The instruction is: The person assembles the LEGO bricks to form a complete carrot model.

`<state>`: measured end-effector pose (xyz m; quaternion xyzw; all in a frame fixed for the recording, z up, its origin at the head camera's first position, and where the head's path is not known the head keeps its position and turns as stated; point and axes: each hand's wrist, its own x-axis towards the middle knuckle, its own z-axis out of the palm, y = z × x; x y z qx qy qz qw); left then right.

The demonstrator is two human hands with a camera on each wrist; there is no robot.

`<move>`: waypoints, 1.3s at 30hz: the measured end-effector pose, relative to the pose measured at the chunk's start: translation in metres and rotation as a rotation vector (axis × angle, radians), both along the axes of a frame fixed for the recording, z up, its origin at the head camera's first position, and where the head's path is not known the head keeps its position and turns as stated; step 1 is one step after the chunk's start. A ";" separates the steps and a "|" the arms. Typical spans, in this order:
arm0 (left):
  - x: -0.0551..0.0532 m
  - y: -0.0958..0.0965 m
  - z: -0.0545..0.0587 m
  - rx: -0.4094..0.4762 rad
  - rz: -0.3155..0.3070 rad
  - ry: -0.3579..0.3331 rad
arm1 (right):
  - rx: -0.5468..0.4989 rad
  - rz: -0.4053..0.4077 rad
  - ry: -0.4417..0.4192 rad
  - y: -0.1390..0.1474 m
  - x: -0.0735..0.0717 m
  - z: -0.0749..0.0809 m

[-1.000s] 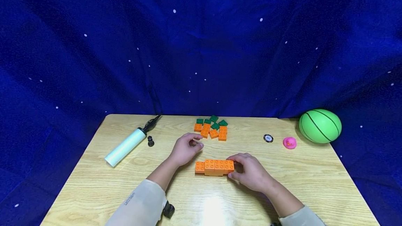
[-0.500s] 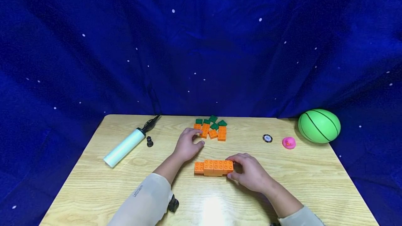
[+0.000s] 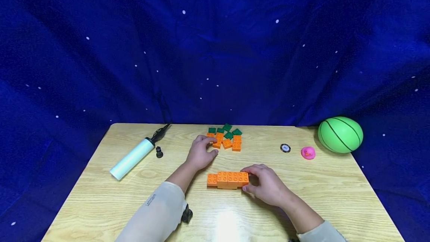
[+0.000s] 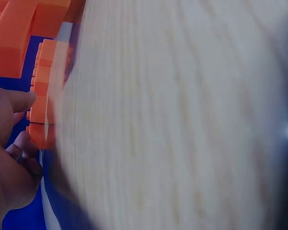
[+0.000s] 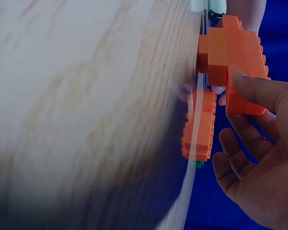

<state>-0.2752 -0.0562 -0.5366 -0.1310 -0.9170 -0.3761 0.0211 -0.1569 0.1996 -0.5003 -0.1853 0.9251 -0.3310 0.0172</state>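
Observation:
A built block of orange toy building bricks (image 3: 227, 179) lies across the front middle of the table. My right hand (image 3: 268, 188) grips its right end; in the right wrist view the thumb (image 5: 259, 91) lies along one side, with fingers on the far side. Further back, my left hand (image 3: 201, 154) is at the near left of a cluster of loose bricks. Its index finger reaches over an orange brick (image 3: 218, 140), while the thumb stays apart from it. Another orange brick (image 3: 210, 135) is partly hidden behind these fingers. The left wrist view shows fingertips beside orange bricks (image 4: 41, 103).
Behind the orange bricks lie several green bricks (image 3: 227, 127). A hand pump (image 3: 132, 158) and a small black piece (image 3: 159, 152) sit at left. To the right are a poker chip (image 3: 285, 148), a pink rubber duck (image 3: 308, 152) and a green ball (image 3: 340, 135) at the table's corner.
My left hand has moved forward from between the built block and the loose bricks to the cluster's left side. The right hand keeps its grip on the built block, in the same place.

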 end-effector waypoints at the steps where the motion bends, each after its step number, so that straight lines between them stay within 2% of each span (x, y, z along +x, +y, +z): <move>1: 0.000 0.000 0.000 -0.003 -0.004 -0.001 | -0.001 0.001 0.001 0.000 0.000 0.000; 6: 0.001 0.001 0.002 -0.012 -0.015 -0.007 | 0.000 0.002 0.001 0.001 0.000 0.000; 14: 0.001 0.001 0.001 0.001 0.005 0.039 | 0.006 0.007 0.010 0.001 0.000 -0.001; 21: -0.002 0.003 0.000 -0.043 0.016 0.002 | 0.004 0.007 0.012 0.002 0.000 -0.001; 25: -0.003 0.002 0.000 -0.059 0.009 0.013 | 0.001 0.002 0.011 0.002 -0.001 -0.001; 34: 0.003 -0.003 0.002 -0.038 0.006 0.032 | 0.004 -0.006 0.007 0.001 0.000 0.000; 39: 0.007 -0.007 0.000 -0.017 -0.021 0.049 | 0.001 -0.010 -0.009 0.001 0.000 0.000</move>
